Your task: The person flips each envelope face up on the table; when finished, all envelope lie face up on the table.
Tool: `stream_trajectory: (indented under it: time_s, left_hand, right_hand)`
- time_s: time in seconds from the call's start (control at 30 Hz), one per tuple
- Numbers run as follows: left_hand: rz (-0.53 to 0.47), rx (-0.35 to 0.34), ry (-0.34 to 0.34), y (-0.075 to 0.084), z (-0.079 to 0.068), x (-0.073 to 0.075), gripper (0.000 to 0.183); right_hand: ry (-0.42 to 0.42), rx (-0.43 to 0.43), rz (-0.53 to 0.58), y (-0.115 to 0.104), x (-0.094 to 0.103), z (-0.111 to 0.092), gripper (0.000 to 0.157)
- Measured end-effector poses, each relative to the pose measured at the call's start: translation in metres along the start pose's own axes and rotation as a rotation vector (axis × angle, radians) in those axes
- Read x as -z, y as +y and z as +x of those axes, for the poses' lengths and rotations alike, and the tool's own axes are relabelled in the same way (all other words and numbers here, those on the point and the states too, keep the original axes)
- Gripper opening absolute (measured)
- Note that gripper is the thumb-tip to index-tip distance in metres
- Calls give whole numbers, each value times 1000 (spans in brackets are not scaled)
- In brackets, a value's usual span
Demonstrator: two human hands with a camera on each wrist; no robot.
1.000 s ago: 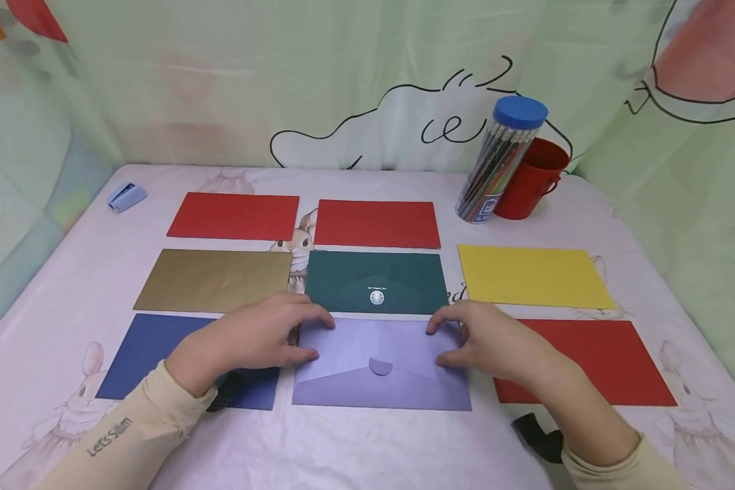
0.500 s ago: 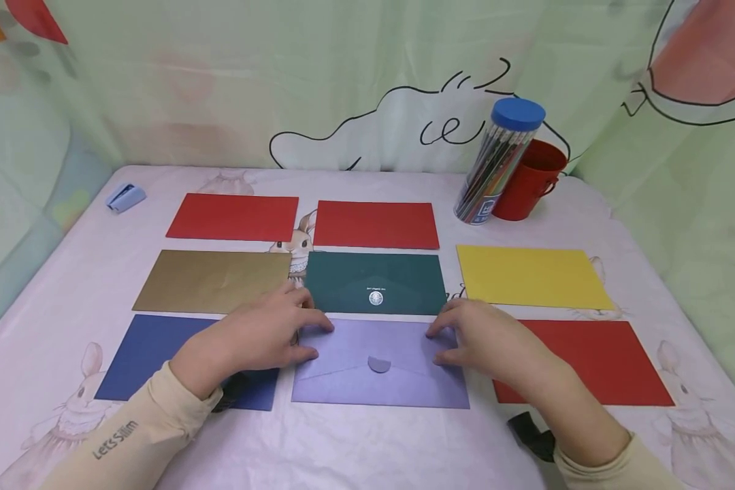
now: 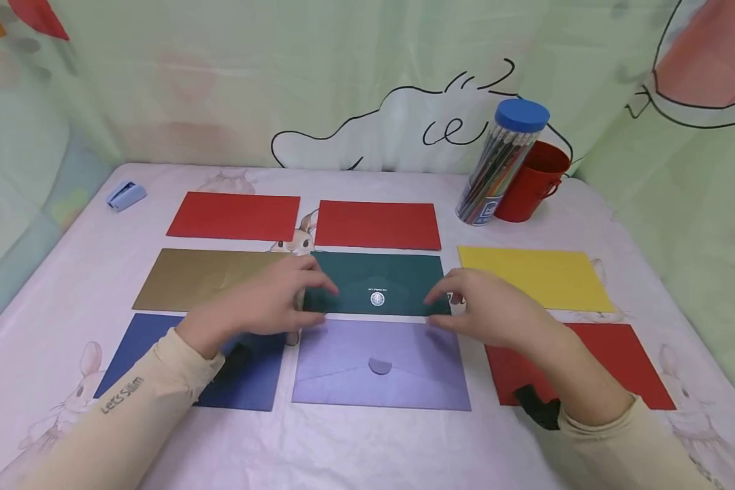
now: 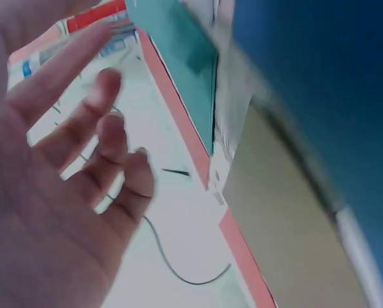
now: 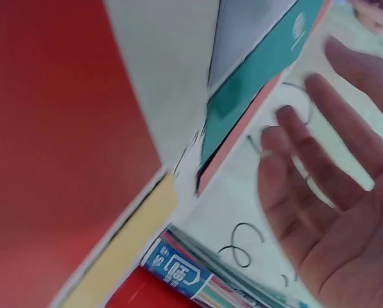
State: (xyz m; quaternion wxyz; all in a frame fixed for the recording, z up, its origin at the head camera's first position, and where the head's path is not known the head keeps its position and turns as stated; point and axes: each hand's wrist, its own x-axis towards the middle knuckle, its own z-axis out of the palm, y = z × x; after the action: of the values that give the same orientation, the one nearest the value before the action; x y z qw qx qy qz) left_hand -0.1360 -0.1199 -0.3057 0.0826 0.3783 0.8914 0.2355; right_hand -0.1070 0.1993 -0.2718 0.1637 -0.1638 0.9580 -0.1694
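In the head view, a lavender envelope (image 3: 380, 391) with a round flap tab lies flat at the front middle. Behind it is a dark green envelope (image 3: 355, 272) bearing a small white round emblem. My left hand (image 3: 266, 299) is over the left ends of these two, partly covering a gold envelope (image 3: 205, 275) and a blue one (image 3: 137, 354). At their right ends is my right hand (image 3: 493, 306), between a yellow envelope (image 3: 539, 272) and a red one (image 3: 618, 361). Both wrist views show relaxed, spread fingers with nothing held.
Two more red envelopes, left (image 3: 233, 216) and right (image 3: 376, 224), form the back row. A clear tube of pencils (image 3: 496, 170) with a blue lid stands beside a red bucket (image 3: 533, 184) at the back right. A light blue stapler (image 3: 126, 196) sits at the back left.
Both hands have moved away from me, from the lavender envelope's sides up to the green envelope's ends. The lavender envelope lies in about the same place.
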Motion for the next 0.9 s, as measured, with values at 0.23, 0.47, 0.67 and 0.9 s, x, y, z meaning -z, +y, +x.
stream_trajectory:
  time_s: [0.23,0.47,0.67,0.9]
  left_hand:
    - [-181,157,96,-38,46,30,60]
    - [-247,278,90,-69,81,35,72]
    - [-265,341,57,-79,96,31,80]
    - [-274,391,-25,-85,98,27,83]
  right_hand:
    - [56,77,47,15,29,53,56]
    - [0,56,28,28,38,97,68]
    - [-30,-20,19,42,37,115,77]
    - [-58,-48,9,49,35,124,73]
